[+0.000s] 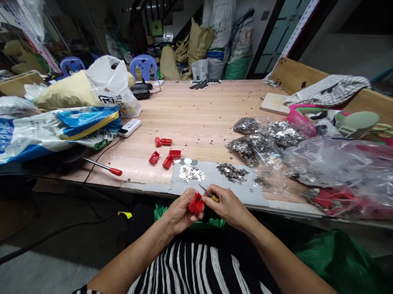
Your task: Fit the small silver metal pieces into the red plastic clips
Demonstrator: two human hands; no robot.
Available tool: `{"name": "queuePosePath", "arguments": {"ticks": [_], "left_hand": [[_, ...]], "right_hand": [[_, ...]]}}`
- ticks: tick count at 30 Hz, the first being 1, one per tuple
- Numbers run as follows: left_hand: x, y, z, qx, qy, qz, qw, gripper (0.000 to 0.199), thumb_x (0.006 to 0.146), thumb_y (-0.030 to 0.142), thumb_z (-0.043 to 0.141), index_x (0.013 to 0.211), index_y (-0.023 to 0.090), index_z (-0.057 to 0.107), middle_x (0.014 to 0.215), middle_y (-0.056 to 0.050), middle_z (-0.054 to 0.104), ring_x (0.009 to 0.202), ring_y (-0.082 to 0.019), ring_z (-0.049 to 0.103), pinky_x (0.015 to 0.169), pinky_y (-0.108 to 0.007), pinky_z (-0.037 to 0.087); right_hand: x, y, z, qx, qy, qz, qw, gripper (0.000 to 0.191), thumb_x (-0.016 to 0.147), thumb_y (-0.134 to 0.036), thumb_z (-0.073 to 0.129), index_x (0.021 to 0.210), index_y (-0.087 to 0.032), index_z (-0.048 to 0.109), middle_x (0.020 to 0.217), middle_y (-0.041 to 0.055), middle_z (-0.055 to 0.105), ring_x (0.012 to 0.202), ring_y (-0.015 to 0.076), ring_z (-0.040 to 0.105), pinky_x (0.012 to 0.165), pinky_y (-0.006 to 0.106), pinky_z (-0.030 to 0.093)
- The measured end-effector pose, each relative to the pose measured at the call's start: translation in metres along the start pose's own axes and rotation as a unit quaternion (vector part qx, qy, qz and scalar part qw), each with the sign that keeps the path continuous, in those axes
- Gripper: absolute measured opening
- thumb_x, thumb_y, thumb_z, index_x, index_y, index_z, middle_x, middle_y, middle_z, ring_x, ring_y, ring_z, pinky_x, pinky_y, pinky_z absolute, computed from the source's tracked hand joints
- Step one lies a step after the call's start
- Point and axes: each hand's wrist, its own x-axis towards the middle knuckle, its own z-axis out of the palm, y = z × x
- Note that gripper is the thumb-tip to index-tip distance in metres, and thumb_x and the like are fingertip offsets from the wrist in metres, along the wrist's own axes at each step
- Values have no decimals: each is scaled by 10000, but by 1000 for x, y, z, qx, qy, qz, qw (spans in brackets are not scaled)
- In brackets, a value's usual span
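My left hand (182, 213) is closed on a red plastic part (196, 203) with a hollow, box-like shape, just off the table's front edge. In my right hand (228, 206) is a small pointed tool with a yellow handle (214, 198); its thin metal tip (203, 189) points up and to the left, beside the red part. Whether the right fingers also touch the red part is hard to see. Straight ahead of the hands lie a pile of shiny silver pieces (191, 173) and a pile of darker metal pieces (232, 172), both on a grey sheet (214, 181).
Several red plastic parts (167, 161) lie on the wooden table (188, 116). Clear bags of metal pieces (262, 139) and a plastic bag with red parts (344, 200) stand at right. At left are a red-tipped lever (115, 171), a white device (129, 127) and sacks (68, 92).
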Motion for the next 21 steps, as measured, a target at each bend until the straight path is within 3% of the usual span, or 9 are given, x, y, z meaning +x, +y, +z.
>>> {"name": "queuePosePath", "arguments": {"ticks": [5, 12, 18, 21], "left_hand": [[-1, 3, 4, 31, -11, 11, 999, 418, 766, 532, 650, 905, 189, 456, 669, -31, 629, 462, -109, 587, 350, -121, 307], [-2, 2, 6, 62, -17, 32, 997, 373, 804, 525, 607, 884, 195, 452, 659, -10, 614, 442, -96, 576, 341, -119, 305], [0, 1, 0, 119, -65, 28, 990, 337, 809, 490, 619, 894, 187, 500, 582, 20, 591, 382, -93, 544, 317, -135, 349], [5, 4, -1, 144, -84, 13, 986, 332, 807, 484, 623, 905, 188, 508, 562, 26, 589, 364, -90, 527, 318, -140, 354]], "right_hand": [[7, 10, -8, 123, -54, 21, 991, 259, 834, -432, 536, 749, -189, 506, 650, -49, 450, 551, 93, 398, 513, 217, 342], [10, 12, -7, 116, -64, 16, 991, 257, 794, -408, 592, 708, -180, 510, 615, -57, 425, 574, 93, 363, 522, 217, 304], [9, 11, -9, 187, -156, 61, 968, 376, 724, -512, 651, 684, -188, 464, 558, -87, 347, 507, 71, 277, 473, 214, 224], [8, 11, -10, 196, -159, 65, 965, 397, 709, -521, 672, 682, -186, 460, 561, -82, 372, 514, 73, 314, 477, 211, 238]]}}
